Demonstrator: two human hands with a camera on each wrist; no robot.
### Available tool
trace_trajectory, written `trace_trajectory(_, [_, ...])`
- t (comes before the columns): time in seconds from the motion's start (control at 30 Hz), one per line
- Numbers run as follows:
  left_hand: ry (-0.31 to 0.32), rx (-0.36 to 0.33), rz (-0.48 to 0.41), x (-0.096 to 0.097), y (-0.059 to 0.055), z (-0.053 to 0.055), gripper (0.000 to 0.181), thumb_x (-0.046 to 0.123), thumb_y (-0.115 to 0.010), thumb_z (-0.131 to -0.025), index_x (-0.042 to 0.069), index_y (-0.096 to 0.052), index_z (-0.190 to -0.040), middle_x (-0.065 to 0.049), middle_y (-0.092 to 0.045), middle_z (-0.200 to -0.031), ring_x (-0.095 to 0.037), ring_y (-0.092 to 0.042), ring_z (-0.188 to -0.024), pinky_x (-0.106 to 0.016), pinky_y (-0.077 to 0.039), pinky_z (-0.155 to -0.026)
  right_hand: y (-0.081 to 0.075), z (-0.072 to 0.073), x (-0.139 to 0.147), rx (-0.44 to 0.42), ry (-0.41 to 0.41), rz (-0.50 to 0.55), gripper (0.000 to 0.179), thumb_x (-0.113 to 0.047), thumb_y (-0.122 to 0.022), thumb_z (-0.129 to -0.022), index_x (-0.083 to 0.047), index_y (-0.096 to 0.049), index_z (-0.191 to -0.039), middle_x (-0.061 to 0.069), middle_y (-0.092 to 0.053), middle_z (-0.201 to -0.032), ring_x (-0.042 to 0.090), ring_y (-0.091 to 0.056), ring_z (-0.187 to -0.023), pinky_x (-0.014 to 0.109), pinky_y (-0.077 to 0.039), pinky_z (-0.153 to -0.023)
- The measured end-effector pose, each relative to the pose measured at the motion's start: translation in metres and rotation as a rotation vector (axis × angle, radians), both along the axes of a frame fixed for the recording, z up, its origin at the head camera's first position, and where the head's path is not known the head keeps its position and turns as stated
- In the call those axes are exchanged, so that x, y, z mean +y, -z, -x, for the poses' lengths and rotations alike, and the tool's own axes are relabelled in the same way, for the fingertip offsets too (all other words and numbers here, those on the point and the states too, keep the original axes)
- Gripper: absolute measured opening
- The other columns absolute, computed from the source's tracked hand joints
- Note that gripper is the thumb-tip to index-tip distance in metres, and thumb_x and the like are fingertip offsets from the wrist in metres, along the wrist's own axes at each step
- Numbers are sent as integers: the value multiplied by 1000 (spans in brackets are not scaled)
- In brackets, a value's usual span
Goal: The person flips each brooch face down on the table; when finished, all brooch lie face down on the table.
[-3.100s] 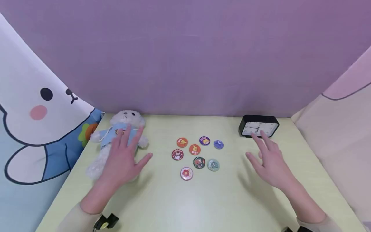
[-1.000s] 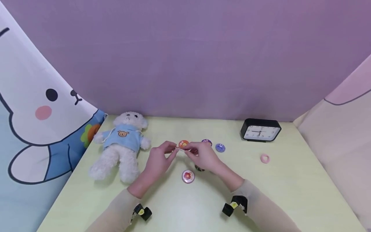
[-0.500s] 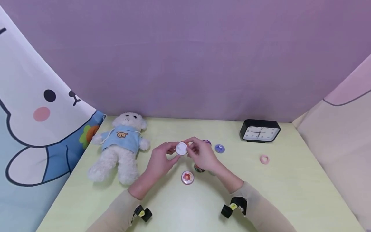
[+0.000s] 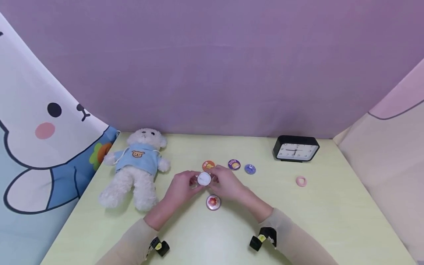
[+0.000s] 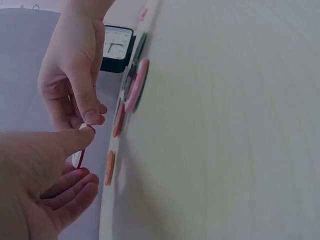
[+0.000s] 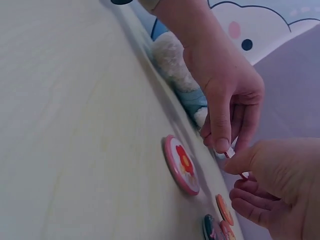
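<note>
Between both hands, raised over the table, is a round button badge (image 4: 204, 179) with its white back turned up to the head camera. A thin red edge of this badge (image 5: 81, 152) shows in the left wrist view. My left hand (image 4: 182, 187) pinches one side with thumb and fingers. My right hand (image 4: 228, 184) pinches the opposite side. Just below the hands lies a pink-rimmed flower badge (image 4: 213, 202). An orange badge (image 4: 208, 165), a purple badge (image 4: 234, 164) and a blue badge (image 4: 250, 169) lie beyond them. My right hand hides other badges; a dark green one (image 6: 210, 228) shows in the right wrist view.
A white plush toy (image 4: 135, 162) in a blue top lies at the left of the pale table (image 4: 212, 239). A black clock (image 4: 296, 148) stands at the back right, with a pink ring (image 4: 301, 185) in front of it. A purple cloth (image 4: 212, 73) rises behind.
From spread apart above the table, both hands have come together and taken up a badge. It has turned from edge-on to white back up, and the hands have since moved slightly nearer the person.
</note>
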State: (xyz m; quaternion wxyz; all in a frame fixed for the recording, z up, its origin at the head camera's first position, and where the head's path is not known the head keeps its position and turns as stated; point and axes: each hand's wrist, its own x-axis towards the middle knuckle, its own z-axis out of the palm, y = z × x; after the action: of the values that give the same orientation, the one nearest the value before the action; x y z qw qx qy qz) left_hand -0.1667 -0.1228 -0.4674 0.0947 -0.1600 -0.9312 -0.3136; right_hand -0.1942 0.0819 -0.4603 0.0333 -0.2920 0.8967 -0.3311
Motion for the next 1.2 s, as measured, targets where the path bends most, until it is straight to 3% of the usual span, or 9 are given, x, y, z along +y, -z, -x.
trace_trajectory(0.2, [11,-58,62,-4,8,0,32,20,-93,-83,4,-79,-108,-1,-69,-77,-9,-56,-69,-22,-49,-64,4,-3,-9,66,-21,-152,43,-21,-83,-94,-6,-72,-132,10,-72,-126,27,-68,-119,43,-58,-107])
trace_trajectory(0.4, [24,-58,110,-3,12,3,28,20,-93,-81,5,-78,-100,1,-65,-72,-8,-52,-66,-22,-47,-61,4,-5,-12,116,-30,-226,43,-19,-84,-91,-1,-73,-129,13,-72,-121,28,-67,-111,48,-55,-106])
trace_trajectory(0.6, [31,-96,130,0,9,7,24,17,-94,-80,5,-76,-89,1,-58,-70,-11,-49,-65,-25,-43,-60,5,-4,-12,91,-25,-229,40,-13,-83,-90,-1,-75,-127,11,-72,-117,26,-63,-106,49,-49,-107])
trace_trajectory(0.77, [33,-136,146,1,3,12,30,22,-95,-79,3,-78,-95,-2,-59,-72,-13,-50,-68,-27,-45,-62,7,3,-8,71,-13,-222,42,-14,-82,-89,-3,-74,-129,12,-70,-120,27,-60,-107,45,-52,-102])
trace_trajectory(0.93, [-14,-185,145,5,-10,27,40,23,-89,-87,0,-77,-117,-10,-77,-94,-20,-71,-85,-37,-63,-79,3,19,2,97,71,-159,39,-12,-77,-93,-1,-72,-130,15,-72,-116,25,-67,-100,37,-62,-86])
trace_trajectory(1.07, [-32,-180,144,9,-15,46,32,13,-82,-92,0,-76,-121,-14,-81,-106,-27,-77,-97,-41,-66,-86,2,35,5,131,131,-119,31,-9,-76,-96,0,-73,-126,16,-75,-114,26,-73,-96,35,-65,-83])
trace_trajectory(1.2, [-38,-191,165,11,-11,62,32,8,-78,-93,-1,-75,-123,-16,-80,-114,-31,-77,-104,-44,-64,-92,5,45,1,111,140,-111,30,-14,-78,-95,0,-75,-122,16,-77,-113,26,-75,-95,37,-66,-82])
